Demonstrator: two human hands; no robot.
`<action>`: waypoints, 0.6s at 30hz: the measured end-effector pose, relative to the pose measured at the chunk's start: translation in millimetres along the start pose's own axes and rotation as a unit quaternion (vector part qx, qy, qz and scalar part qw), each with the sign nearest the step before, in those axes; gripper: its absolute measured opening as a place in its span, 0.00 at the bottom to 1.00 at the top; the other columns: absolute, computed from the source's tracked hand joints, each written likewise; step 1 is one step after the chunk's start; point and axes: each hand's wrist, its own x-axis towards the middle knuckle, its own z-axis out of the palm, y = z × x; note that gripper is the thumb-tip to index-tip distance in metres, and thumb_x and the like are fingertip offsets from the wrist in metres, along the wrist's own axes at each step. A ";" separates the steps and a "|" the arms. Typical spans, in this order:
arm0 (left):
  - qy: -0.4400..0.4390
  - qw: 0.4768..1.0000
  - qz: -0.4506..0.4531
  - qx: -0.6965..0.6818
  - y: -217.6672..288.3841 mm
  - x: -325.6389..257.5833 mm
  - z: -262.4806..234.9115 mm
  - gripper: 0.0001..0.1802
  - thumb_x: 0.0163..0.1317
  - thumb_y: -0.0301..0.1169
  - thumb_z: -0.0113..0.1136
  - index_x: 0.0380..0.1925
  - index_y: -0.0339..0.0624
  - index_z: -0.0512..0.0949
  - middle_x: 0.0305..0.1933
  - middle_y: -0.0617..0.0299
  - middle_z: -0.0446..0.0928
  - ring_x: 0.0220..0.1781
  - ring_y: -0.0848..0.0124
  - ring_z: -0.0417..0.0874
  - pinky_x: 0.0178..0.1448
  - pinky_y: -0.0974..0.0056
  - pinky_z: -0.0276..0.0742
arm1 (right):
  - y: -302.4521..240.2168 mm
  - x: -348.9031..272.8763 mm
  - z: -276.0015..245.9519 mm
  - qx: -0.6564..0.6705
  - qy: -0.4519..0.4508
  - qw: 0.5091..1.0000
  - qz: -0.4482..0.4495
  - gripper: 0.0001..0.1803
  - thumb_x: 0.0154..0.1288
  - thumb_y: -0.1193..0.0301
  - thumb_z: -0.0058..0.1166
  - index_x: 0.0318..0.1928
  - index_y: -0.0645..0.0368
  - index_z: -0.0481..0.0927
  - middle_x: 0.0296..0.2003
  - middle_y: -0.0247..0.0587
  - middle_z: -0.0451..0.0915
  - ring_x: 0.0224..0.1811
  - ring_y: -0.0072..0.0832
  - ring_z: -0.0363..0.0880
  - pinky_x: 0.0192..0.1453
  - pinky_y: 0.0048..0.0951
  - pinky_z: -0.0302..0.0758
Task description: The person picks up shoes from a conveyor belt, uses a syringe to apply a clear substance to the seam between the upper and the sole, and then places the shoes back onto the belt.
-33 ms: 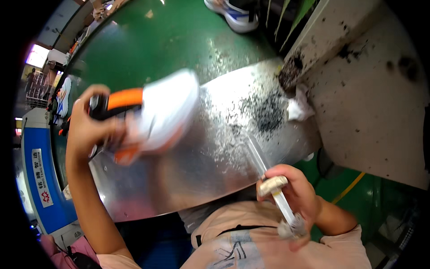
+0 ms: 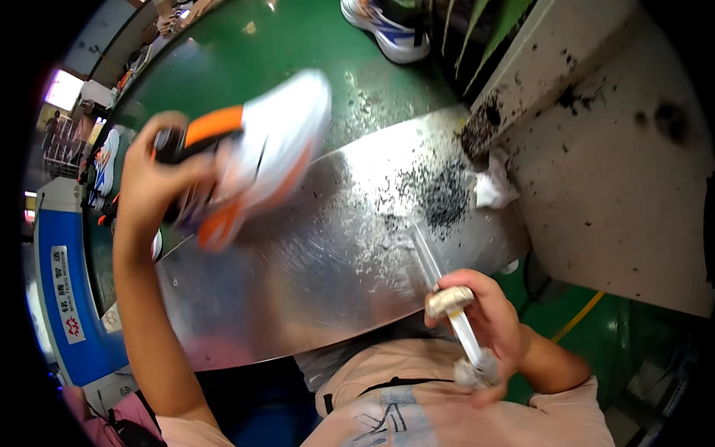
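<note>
Left hand (image 2: 153,182) fingers grip blurred white-orange shoe (image 2: 257,153); right hand (image 2: 488,328) fingers clasp brush (image 2: 450,302).

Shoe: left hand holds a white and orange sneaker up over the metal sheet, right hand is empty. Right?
Not quite. The left hand does hold the white and orange sneaker above the metal sheet, but the right hand is not empty: it grips a slim stick-like tool with a pale taped wrap. The head view shows this.

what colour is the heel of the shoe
Orange, on a mostly white shoe; seen in the head view.
</note>
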 end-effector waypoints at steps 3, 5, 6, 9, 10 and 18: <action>0.098 0.995 0.015 0.019 3.3 63.3 56.2 0.38 0.52 0.42 0.68 0.62 0.42 0.66 0.53 0.49 0.75 0.53 0.59 0.77 0.56 0.60 0.73 | 1.0 5.0 -4.9 -0.006 0.014 0.994 0.108 0.66 0.36 0.52 0.78 0.70 0.63 0.48 0.50 0.42 0.72 0.34 0.16 0.67 0.36 0.17 0.67; 0.070 0.965 0.093 0.236 -28.5 82.0 96.4 0.38 0.60 0.46 0.61 0.68 0.51 0.60 0.66 0.46 0.66 0.69 0.50 0.63 0.69 0.52 0.60 | 0.0 9.8 -0.1 0.019 0.032 0.990 0.135 0.66 0.38 0.57 0.77 0.72 0.61 0.45 0.50 0.40 0.73 0.32 0.14 0.65 0.35 0.16 0.65; 0.064 0.930 0.069 0.356 -23.0 87.9 106.1 0.37 0.62 0.47 0.58 0.69 0.56 0.59 0.71 0.47 0.60 0.75 0.47 0.53 0.75 0.48 0.52 | -3.3 10.4 1.8 0.040 0.052 0.986 0.154 0.66 0.39 0.59 0.77 0.73 0.60 0.44 0.50 0.40 0.73 0.32 0.15 0.66 0.35 0.16 0.66; -0.002 0.945 0.032 0.325 15.5 77.3 87.3 0.34 0.61 0.47 0.59 0.68 0.59 0.64 0.75 0.50 0.52 0.78 0.47 0.45 0.76 0.40 0.41 | -5.5 12.7 -1.3 0.077 0.052 0.984 0.155 0.65 0.40 0.65 0.78 0.73 0.58 0.44 0.57 0.41 0.66 0.46 0.22 0.68 0.45 0.21 0.71; 0.040 0.950 0.070 0.300 16.7 57.3 72.7 0.32 0.61 0.46 0.60 0.65 0.53 0.67 0.74 0.48 0.55 0.77 0.47 0.49 0.76 0.42 0.43 | -7.5 15.0 -0.9 0.118 0.051 0.977 0.171 0.65 0.40 0.65 0.78 0.72 0.58 0.45 0.59 0.42 0.65 0.49 0.23 0.67 0.48 0.22 0.71; -0.048 0.978 0.139 0.151 29.5 -302.8 86.5 0.11 0.48 0.35 0.67 0.22 0.42 0.75 0.23 0.57 0.74 0.21 0.59 0.73 0.27 0.54 0.67 | -1.5 8.6 -11.3 0.182 0.057 0.978 0.089 0.62 0.35 0.62 0.82 0.68 0.53 0.51 0.65 0.48 0.58 0.54 0.30 0.70 0.55 0.29 0.70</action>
